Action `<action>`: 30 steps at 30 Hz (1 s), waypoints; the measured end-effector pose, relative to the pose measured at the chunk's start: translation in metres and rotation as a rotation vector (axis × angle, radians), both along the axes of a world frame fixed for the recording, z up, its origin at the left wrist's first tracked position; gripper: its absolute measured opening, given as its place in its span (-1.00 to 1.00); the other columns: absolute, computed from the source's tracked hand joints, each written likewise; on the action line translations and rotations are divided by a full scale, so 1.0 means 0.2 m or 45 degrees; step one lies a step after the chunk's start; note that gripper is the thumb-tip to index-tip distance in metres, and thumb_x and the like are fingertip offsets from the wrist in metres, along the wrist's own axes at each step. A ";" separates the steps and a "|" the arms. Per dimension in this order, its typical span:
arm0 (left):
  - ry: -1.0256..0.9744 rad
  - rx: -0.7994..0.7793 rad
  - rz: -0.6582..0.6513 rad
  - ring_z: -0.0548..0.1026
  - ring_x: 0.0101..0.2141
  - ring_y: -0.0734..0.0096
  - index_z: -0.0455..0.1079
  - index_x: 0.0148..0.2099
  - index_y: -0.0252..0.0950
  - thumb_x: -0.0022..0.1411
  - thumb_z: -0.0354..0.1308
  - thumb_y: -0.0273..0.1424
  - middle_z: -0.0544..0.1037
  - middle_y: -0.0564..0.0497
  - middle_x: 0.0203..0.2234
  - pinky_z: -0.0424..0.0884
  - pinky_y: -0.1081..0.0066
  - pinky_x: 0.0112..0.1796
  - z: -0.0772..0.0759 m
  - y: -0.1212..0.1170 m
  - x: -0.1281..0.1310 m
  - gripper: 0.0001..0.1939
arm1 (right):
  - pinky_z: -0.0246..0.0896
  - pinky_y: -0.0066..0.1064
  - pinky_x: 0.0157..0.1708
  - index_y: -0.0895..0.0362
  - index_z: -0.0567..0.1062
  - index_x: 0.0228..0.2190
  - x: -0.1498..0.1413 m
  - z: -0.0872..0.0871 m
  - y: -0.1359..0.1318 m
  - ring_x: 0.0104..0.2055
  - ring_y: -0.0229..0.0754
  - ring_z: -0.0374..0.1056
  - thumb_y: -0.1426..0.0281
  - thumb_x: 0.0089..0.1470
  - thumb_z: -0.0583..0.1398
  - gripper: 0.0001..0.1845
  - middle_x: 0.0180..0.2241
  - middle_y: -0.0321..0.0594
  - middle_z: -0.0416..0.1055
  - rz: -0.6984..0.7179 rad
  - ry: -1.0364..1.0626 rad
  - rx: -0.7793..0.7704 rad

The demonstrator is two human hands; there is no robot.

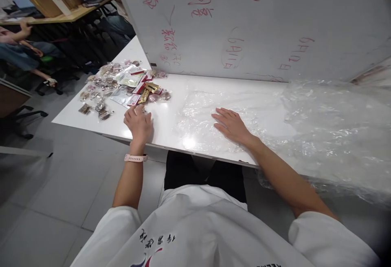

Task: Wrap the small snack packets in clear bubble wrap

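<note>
My left hand is over the white table, fingers bent but apart, at the near edge of a pile of small packets. A red and white packet lies right by its fingertips; whether they touch cannot be made out. Gold sachets and a silver pouch are just beyond. My right hand lies flat, fingers spread, on a thin clear plastic sheet spread over the table. Nothing is held in it.
Many small clear-wrapped packets cover the table's left end. Crumpled clear plastic is heaped on the right and hangs over the front edge. A whiteboard with red writing stands along the back. Other people sit at a desk at upper left.
</note>
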State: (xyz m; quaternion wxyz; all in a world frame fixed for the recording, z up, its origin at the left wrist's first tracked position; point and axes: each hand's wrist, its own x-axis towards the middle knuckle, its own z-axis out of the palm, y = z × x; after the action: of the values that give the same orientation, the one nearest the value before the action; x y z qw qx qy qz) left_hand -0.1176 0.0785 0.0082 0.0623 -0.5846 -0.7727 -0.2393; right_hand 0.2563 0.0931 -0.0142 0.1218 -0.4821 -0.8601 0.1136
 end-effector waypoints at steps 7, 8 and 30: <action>-0.049 0.043 -0.060 0.30 0.15 -0.08 0.36 0.18 -0.32 0.30 0.11 -0.39 0.29 -0.30 0.16 0.23 -0.07 0.18 -0.07 -0.01 -0.05 -0.59 | -0.12 0.02 0.38 -0.04 0.25 0.30 0.01 -0.01 0.01 0.46 -0.01 -0.10 -0.11 0.33 -0.16 -0.29 0.40 -0.21 0.06 0.002 0.067 -0.013; -0.071 0.084 -0.041 0.30 0.16 -0.07 0.33 0.21 -0.33 0.31 0.09 -0.40 0.26 -0.31 0.16 0.25 -0.06 0.18 -0.07 -0.02 -0.04 -0.57 | -0.14 0.02 0.38 -0.04 0.25 0.30 0.01 -0.01 0.01 0.46 -0.01 -0.10 -0.12 0.32 -0.16 -0.28 0.40 -0.20 0.05 0.002 0.082 -0.020; 0.262 -0.322 -1.321 0.19 0.27 0.00 0.25 0.28 -0.17 0.48 -0.09 -0.18 0.21 -0.18 0.33 0.18 -0.07 0.17 -0.01 0.02 1.02 -0.57 | 0.25 -0.07 0.21 -0.09 0.41 0.15 0.21 0.10 0.08 0.17 -0.09 0.36 -0.16 0.26 0.00 -0.37 0.14 -0.19 0.44 -0.383 1.332 -0.105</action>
State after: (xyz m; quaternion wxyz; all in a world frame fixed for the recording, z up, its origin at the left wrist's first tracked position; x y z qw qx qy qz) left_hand 0.0856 0.0821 0.0054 -0.0595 -0.9125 -0.3955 -0.0855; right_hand 0.2985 0.1092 0.0064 0.5293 -0.4834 -0.6012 0.3531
